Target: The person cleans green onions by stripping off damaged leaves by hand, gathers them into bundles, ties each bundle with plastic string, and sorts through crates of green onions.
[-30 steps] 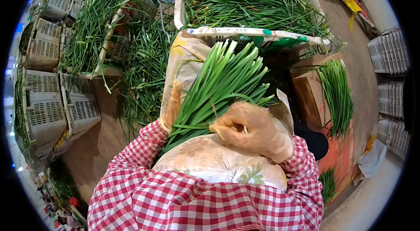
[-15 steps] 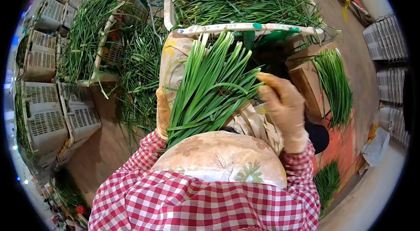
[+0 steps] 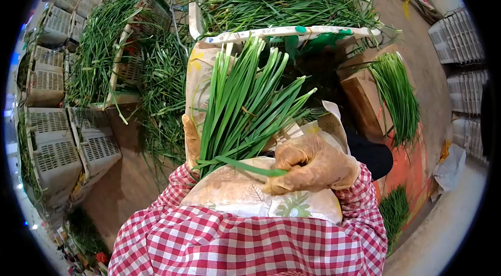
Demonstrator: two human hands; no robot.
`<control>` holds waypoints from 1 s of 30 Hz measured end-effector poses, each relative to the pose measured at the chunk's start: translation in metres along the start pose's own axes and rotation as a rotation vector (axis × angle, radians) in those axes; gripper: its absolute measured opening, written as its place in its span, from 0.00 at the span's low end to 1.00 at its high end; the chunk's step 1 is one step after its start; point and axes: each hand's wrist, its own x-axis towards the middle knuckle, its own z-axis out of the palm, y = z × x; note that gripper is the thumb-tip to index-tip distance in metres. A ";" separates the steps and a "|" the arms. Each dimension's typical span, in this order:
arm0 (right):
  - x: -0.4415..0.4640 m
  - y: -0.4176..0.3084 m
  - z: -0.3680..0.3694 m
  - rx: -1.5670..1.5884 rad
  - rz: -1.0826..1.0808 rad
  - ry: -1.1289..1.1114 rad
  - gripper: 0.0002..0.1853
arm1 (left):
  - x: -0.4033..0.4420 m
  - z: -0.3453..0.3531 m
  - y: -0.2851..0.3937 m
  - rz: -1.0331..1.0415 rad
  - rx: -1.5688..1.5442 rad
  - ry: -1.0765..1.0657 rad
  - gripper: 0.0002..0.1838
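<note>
Though thin-leaved, a bulky green bunch

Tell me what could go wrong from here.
A leaf runs from the bunch to the right hand; tugging it might tear it or drag others loose.
The bunch's pale ends fan apart, so it could loosen.
Greens overhang the left crate; some might drop.
</note>
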 end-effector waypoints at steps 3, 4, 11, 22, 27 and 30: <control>-0.005 -0.004 -0.010 -0.438 -0.356 -0.037 0.12 | -0.002 -0.007 0.001 -0.040 -0.108 -0.034 0.51; -0.012 -0.013 -0.014 -0.541 -0.278 -0.075 0.13 | -0.003 -0.011 0.003 -0.080 -0.199 -0.066 0.50; -0.081 -0.018 -0.079 -0.373 -0.528 0.588 0.13 | 0.003 -0.018 0.009 0.004 -0.207 -0.089 0.48; 0.064 0.030 -0.011 -1.474 -0.413 0.720 0.16 | 0.004 0.008 0.016 0.005 0.022 -0.108 0.54; 0.056 0.029 0.008 -0.954 -0.504 0.512 0.06 | 0.008 0.005 0.017 0.044 -0.131 -0.145 0.52; 0.033 0.006 0.020 -0.515 -0.319 0.274 0.05 | 0.012 0.005 0.016 0.085 0.062 -0.065 0.52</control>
